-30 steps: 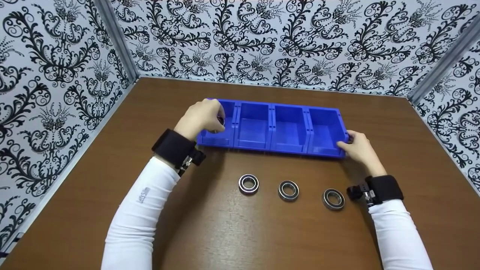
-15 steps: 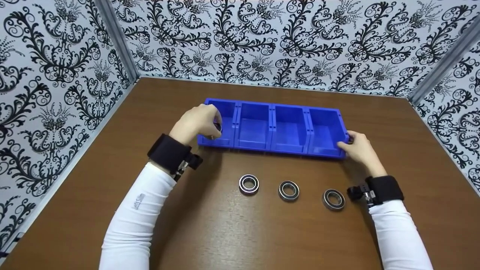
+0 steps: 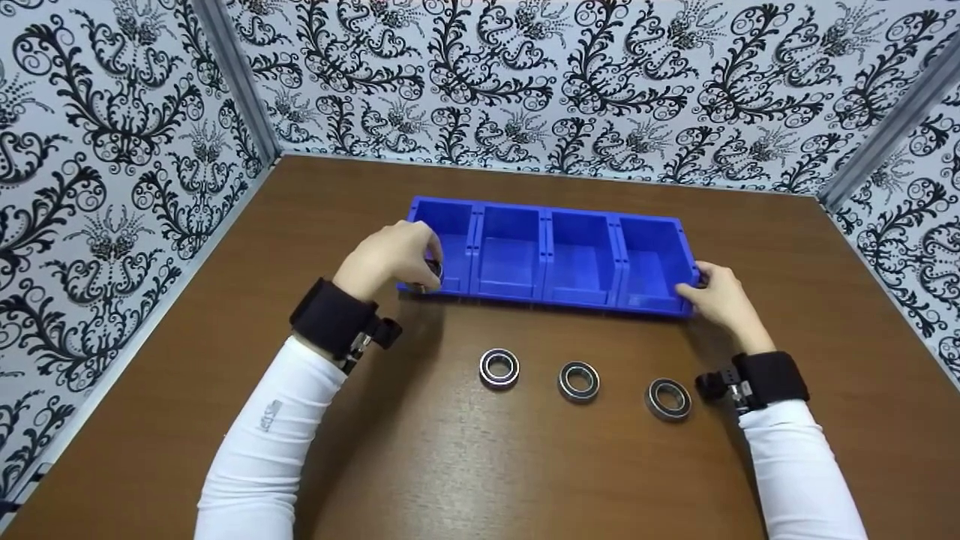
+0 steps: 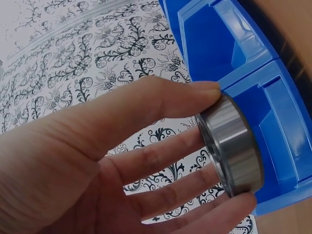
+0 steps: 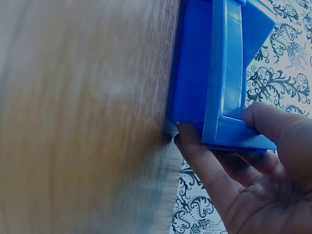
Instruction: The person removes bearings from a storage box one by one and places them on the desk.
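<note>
My left hand pinches a steel ball bearing between thumb and fingertips, at the front of the leftmost compartment of a blue bin row. In the left wrist view the bearing stands on edge, its shiny outer ring facing the camera. At the other end, my right hand grips the bin row's right wall, thumb on the rim and fingers outside, as the right wrist view also shows on the blue wall. Three more bearings lie flat in front: left bearing, middle bearing, right bearing.
The brown wooden table carries everything. Patterned panels close it off at the back and both sides. Each wrist wears a black strap with a small camera, such as the left strap.
My left hand has drawn back from over the leftmost compartment toward its front edge, coming nearer and slightly left with the bearing still pinched. The right hand and the bin row stay put.
</note>
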The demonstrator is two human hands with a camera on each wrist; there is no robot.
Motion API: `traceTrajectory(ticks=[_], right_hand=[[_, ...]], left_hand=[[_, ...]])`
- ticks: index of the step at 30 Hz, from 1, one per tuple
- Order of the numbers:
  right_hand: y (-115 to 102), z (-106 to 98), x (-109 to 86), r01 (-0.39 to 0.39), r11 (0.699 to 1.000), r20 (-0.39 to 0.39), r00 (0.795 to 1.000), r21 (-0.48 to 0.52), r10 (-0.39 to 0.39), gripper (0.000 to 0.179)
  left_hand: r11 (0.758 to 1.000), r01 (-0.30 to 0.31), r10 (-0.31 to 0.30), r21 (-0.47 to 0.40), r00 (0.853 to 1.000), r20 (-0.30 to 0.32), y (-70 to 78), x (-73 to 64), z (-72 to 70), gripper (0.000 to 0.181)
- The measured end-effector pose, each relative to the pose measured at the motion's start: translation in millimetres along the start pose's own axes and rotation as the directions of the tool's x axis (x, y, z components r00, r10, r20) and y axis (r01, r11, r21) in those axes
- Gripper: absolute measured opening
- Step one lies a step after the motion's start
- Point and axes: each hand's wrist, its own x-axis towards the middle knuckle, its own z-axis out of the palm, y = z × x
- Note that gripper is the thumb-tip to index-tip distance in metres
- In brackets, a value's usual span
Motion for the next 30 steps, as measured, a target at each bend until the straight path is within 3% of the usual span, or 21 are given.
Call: traceTrajectory(ticks=[19, 30], right_hand=[[1.9, -1.6, 0.5, 0.032, 0.999, 0.007, 0.999, -0.030, -0.032, 0.049], [1.0, -2.1, 0.8, 0.010, 1.000, 0.025, 1.000, -0.022, -0.010, 0.052]], left_hand=[[1.000, -0.004, 0.004, 0.006, 0.998, 0.067, 1.1, -12.8, 11.2, 0.032], [0.999, -0.020, 0.017, 0.034, 0.997, 0.071, -0.1, -20.5, 23.4, 0.034]])
